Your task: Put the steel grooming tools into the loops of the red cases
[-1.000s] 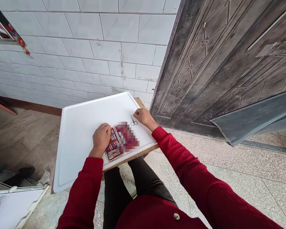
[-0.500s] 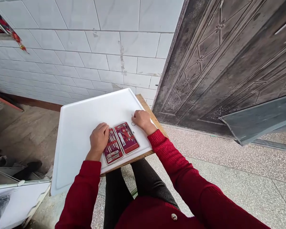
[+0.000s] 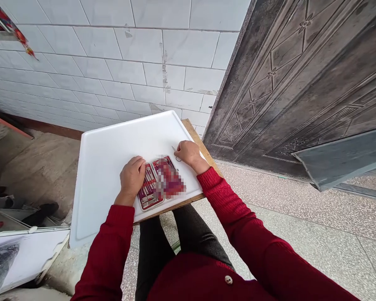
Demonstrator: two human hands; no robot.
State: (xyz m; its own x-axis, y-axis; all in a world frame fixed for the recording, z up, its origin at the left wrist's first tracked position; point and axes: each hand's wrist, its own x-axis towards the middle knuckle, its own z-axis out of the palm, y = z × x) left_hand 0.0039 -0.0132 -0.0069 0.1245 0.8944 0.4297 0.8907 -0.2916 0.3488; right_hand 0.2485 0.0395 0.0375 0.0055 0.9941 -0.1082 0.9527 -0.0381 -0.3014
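An open manicure set case (image 3: 148,180) with a red lining lies near the front edge of a white board (image 3: 113,146). Several metal nail tools and clippers sit in its left half; the right half is partly blurred by pixel blocks. My left hand (image 3: 132,175) is closed at the case's upper left edge, its fingertips mostly hidden. Just beyond the case's right side, my right hand (image 3: 188,152) grips a small pair of scissors (image 3: 178,159). Their pointed tip and one finger ring show past my fingers, close above the board.
A wooden panel (image 3: 207,154) juts out beneath the board's right side. Behind stands a white tiled wall (image 3: 113,83), with a dark patterned metal door (image 3: 285,83) to the right. At lower left is a white surface with a plastic bag (image 3: 1,267).
The scissors' tip shows more clearly beyond my right hand. Both hands stay almost where they were, and the view has shifted slightly. Pixel blocks now cover part of the case.
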